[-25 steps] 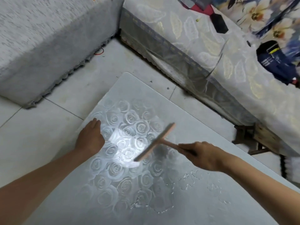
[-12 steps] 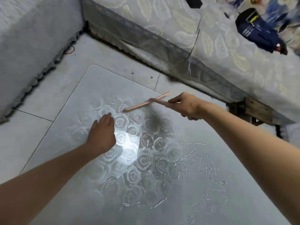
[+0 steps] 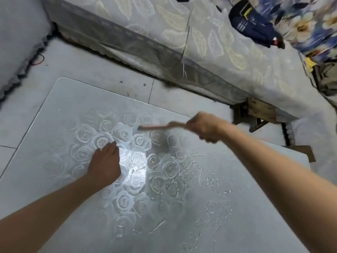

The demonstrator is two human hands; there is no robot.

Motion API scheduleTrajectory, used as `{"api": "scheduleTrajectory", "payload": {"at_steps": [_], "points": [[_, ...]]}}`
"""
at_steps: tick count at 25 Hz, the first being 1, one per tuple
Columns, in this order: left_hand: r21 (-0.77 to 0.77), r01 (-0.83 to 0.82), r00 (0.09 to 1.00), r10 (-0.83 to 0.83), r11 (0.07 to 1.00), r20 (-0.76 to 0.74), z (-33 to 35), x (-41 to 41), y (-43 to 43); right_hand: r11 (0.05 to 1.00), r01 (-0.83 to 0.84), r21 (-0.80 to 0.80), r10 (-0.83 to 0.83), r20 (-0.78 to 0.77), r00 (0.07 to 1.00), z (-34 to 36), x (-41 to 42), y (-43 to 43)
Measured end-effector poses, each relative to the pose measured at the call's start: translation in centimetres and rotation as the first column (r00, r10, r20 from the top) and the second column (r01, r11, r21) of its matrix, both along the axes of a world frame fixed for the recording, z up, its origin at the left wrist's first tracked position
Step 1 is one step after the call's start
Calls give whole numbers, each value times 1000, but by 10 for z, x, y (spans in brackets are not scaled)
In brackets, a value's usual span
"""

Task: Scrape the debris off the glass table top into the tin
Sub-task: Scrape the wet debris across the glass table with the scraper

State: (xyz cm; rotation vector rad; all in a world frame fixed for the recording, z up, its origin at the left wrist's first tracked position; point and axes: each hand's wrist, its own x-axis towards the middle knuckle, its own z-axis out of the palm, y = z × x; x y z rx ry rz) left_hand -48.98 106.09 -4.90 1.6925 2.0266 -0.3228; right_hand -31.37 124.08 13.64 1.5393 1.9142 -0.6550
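Observation:
A frosted glass table top [image 3: 60, 114] with an etched rose pattern lies flat on the tiled floor and fills most of the view. My left hand [image 3: 104, 162] rests palm down on the roses near the glare spot, fingers straight. My right hand [image 3: 204, 127] grips the handle of a wooden scraper [image 3: 156, 127], whose blade hangs level just above the glass at the far side of the pattern. Thin streaks of residue [image 3: 209, 179] cover the glass on the right. No tin is in view.
A bed with a leaf-patterned cover [image 3: 209, 48] runs along the far side, with a dark blue bag [image 3: 255, 28] on it. A wooden stool [image 3: 259, 114] stands under its edge. A grey sofa edge [image 3: 16, 33] is at left, bare tiles between.
My right hand has lifted the scraper off the glass and carried it toward the far right side, turning the blade level. My left hand has shifted inward onto the rose pattern.

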Motion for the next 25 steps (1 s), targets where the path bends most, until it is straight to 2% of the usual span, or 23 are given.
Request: {"api": "scheduleTrajectory", "payload": {"at_steps": [3, 8, 12, 14, 16, 18, 20, 22, 25], "points": [[-25, 81, 996, -82, 996, -42, -10, 11, 6, 988, 154, 14, -154, -31, 988, -18, 11, 15], [-70, 109, 988, -116, 992, -104, -17, 8, 1, 998, 59, 38, -53, -137, 989, -42, 54, -70], [-113, 136, 986, -146, 984, -86, -11, 3, 4, 998, 12, -54, -15, -50, 999, -23, 74, -148], [-149, 107, 991, -117, 983, -59, -8, 4, 8, 999, -8, -46, 4, -78, 997, -5, 74, -149], [-204, 91, 994, -101, 975, -40, -8, 8, 13, 994, 94, -47, -100, -141, 985, 3, 77, -116], [-222, 90, 994, -103, 971, -46, -9, 8, 17, 967, 253, 21, -243, -213, 946, 2, 81, -71], [-218, 89, 994, -101, 972, -46, -11, 8, 19, 929, 362, 78, -340, -209, 917, -7, 88, -44], [-212, 80, 994, -94, 974, -55, -14, 8, 17, 902, 430, 45, -414, -195, 889, -21, 99, -52], [-227, 71, 996, -82, 971, -40, -13, 6, 15, 885, 464, -44, -460, -244, 854, -35, 114, -113]]}}
